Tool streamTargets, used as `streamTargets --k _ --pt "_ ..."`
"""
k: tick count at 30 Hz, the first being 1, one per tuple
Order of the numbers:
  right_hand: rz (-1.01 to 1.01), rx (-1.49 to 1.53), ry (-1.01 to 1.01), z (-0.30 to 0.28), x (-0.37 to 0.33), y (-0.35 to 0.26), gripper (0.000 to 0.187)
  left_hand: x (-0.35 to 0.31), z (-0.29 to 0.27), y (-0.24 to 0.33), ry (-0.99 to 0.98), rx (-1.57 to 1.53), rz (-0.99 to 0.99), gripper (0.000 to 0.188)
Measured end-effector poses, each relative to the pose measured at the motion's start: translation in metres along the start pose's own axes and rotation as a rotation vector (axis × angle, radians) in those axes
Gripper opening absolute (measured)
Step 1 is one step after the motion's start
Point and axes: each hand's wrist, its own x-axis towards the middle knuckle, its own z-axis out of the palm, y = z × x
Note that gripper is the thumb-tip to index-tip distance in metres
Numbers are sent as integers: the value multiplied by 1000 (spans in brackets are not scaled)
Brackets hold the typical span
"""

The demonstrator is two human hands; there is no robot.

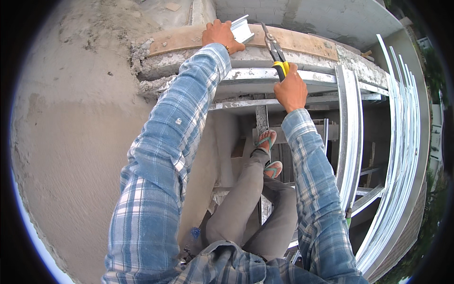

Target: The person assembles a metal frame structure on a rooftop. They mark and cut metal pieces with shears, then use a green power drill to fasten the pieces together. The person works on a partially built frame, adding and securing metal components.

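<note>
My left hand (pixel 221 37) is closed round a short piece of pale metal channel (pixel 242 30), held just above a wooden board along a rough concrete ledge. In my right hand (pixel 291 89) is a pair of tin snips (pixel 277 54) with yellow and black handles. Their blades point up and away, over the board and to the right of the channel piece, apart from it. Whether the blades are fully parted I cannot tell.
The wooden board (pixel 302 42) lies along the concrete ledge (pixel 362 64). Metal rails (pixel 347 137) cross below and right, with a bundle of long channels (pixel 402 156) at far right. A deep gap lies around my sandalled feet (pixel 272 168). A plastered wall (pixel 80 156) stands left.
</note>
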Motion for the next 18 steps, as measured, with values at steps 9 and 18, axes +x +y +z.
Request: streamTargets --k 9,18 --pt "-97 -57 11 -2 24 -15 46 1 0 3 19 15 14 83" --pt "-171 18 97 -14 36 -18 46 9 -1 0 6 70 21 86"
